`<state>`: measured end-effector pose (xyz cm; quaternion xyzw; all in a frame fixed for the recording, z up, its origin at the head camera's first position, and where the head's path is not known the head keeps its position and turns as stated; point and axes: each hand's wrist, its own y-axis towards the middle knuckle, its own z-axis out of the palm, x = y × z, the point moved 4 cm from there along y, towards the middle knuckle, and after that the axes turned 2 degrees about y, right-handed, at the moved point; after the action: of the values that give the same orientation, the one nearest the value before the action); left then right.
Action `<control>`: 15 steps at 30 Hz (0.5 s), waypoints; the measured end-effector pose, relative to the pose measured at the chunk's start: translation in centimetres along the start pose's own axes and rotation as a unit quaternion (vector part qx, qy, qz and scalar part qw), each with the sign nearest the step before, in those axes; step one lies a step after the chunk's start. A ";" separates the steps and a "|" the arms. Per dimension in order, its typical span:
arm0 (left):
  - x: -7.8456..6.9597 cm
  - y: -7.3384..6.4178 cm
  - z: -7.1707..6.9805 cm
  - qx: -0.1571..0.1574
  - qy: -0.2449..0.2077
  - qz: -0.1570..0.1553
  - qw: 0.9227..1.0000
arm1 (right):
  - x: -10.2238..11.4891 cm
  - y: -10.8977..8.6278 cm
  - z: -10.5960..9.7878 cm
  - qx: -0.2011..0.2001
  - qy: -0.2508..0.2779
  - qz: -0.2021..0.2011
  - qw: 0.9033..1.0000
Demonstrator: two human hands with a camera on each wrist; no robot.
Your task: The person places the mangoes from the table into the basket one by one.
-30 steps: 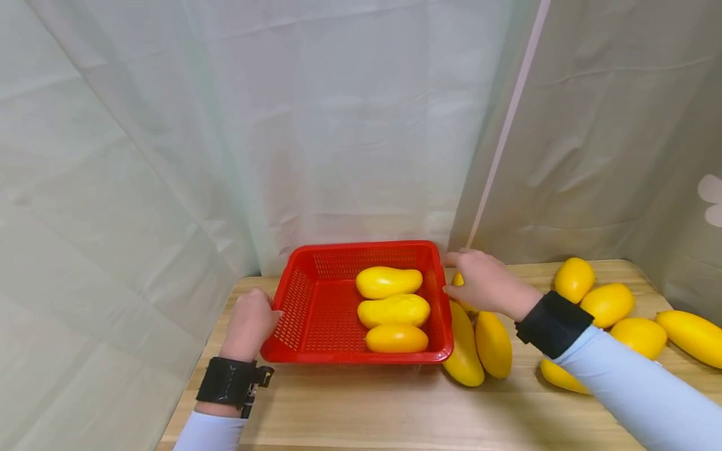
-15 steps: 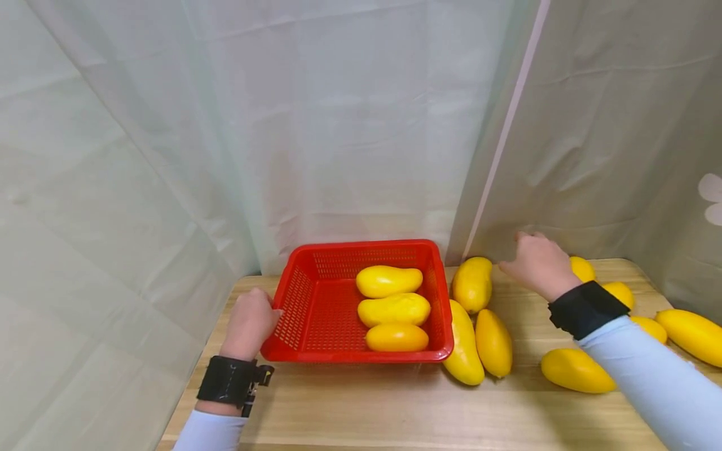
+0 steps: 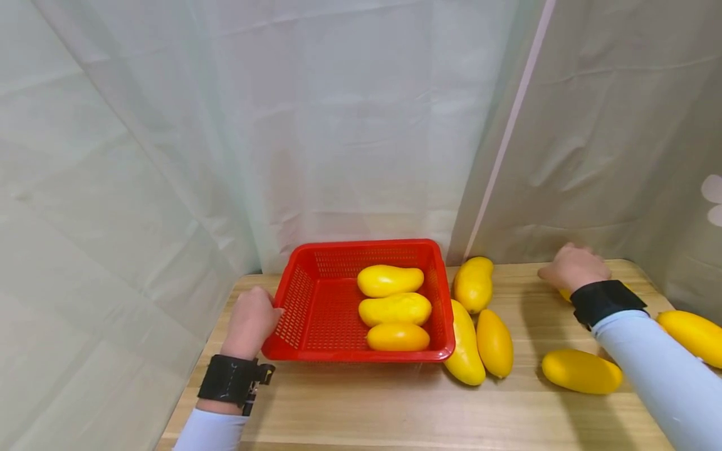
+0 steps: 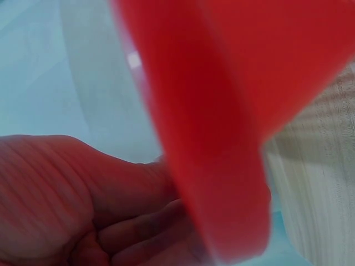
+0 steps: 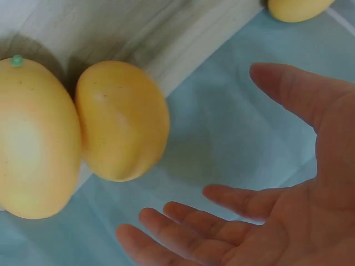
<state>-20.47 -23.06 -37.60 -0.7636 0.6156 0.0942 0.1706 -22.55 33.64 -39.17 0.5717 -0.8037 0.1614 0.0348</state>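
Observation:
A red plastic basket (image 3: 333, 357) stands on the table with three yellow mangoes (image 3: 395, 310) lying side by side in its right half. My left hand (image 3: 252, 321) grips the basket's left rim, thumb on the inner side; the left wrist view shows the rim (image 4: 211, 138) between thumb and fingers. At the table's back right, my right hand (image 3: 575, 268) hovers over loose mangoes, mostly hiding them in the head view. In the right wrist view its fingers are spread and hold nothing, with a rounded mango (image 5: 122, 122) and a longer one (image 5: 36, 138) nearby.
Against the basket's right side lie a long mango (image 3: 465, 347), one behind it (image 3: 474, 285) and another (image 3: 494, 343). Further right are a mango (image 3: 582, 371) and one at the edge (image 3: 690, 335). Pale curtains (image 3: 361, 125) hang behind the wooden table (image 3: 361, 407).
My right hand has left the basket's right side and moved right to the mangoes at the back right, uncovering the mango beside the basket. My left hand has stayed on the rim.

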 end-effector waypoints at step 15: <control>-0.1 -0.2 -0.2 -0.005 0.001 0.005 1.000 | -1.0 0.6 0.9 0.060 -0.021 0.018 0.998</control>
<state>-20.35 -22.98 -37.36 -0.7615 0.6191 0.0973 0.1654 -22.62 34.41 -40.43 0.5610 -0.8036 0.1978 -0.0189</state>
